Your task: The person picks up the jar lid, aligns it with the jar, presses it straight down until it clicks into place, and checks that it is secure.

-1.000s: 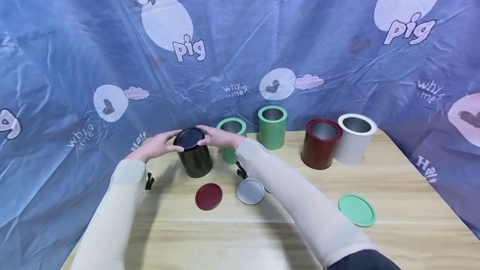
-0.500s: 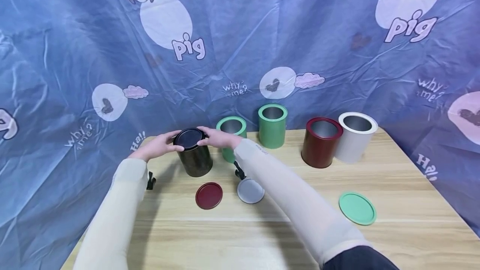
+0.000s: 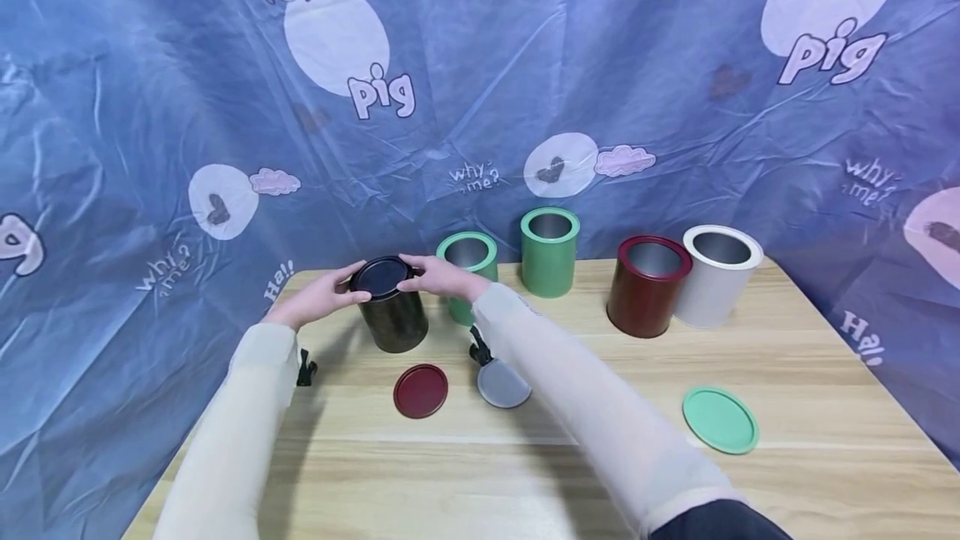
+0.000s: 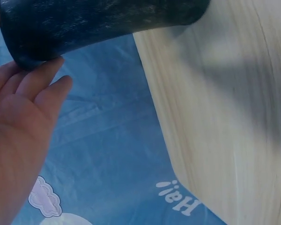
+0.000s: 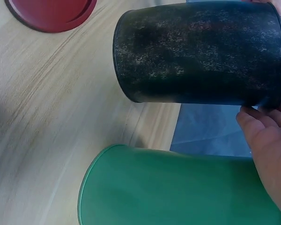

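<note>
A black can (image 3: 393, 319) with a black lid (image 3: 381, 277) seated on top stands at the left back of the table. My left hand (image 3: 318, 297) grips its upper left side, thumb at the front of the lid's rim and fingers round the back. From the other side my right hand (image 3: 442, 276) holds the same rim, its thumb on the lid's front edge. In the right wrist view, fingertips touch the side of the black can (image 5: 201, 54) near its top. A green can (image 3: 461, 311) stands just right of it, partly behind my right hand.
A burgundy lid (image 3: 421, 391) and a grey lid (image 3: 502, 386) lie in front; a green lid (image 3: 720, 419) lies at the right. Another open green can (image 3: 548, 265), an open burgundy can (image 3: 641, 302) and an open white can (image 3: 708, 294) stand along the back, before a blue cloth (image 3: 480, 90).
Both hands stay at the black can's rim, with little movement. A sliver of green beside the grey lid has gone out of sight behind the right sleeve.
</note>
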Motion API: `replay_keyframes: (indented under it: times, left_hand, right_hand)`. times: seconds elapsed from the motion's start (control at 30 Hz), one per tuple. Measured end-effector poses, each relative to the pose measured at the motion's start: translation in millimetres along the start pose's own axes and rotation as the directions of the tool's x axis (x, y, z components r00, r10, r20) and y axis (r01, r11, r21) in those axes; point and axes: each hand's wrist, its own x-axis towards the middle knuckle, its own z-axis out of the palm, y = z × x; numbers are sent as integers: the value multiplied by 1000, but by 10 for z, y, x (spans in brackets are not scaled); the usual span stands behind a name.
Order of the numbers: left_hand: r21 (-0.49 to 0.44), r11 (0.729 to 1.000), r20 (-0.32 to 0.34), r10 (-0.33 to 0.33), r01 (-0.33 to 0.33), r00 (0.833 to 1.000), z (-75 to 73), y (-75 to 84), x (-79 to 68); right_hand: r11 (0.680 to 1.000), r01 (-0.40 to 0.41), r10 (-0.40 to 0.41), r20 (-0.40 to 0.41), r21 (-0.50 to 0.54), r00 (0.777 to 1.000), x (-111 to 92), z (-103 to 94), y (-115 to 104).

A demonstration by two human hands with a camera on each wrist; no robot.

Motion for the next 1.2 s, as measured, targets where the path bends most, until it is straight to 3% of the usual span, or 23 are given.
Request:
replay_keyframes:
  times: [0.37,0.73,0.97,1.2]
  left_hand:
    - [2,1000,-22,9,-9,1000,46,26,-42]
    - [39,999,-26,-9,10,1000,59,14,-52]
    - [-2,1000,-42,-8,8,999,99,-43,-68]
    - [15,999,-67,-36,37,997,105,-25,-57]
  right_hand:
    - [992,-8,15,-53,128,999,-21,58,19]
    - [1000,17,-17,-32,-21,999,-53,13,-5]
    - [1000,20,-20,-49,-4,999,-53,65,29]
    - [999,23,-24,-54,-22,998,-51,45,32]
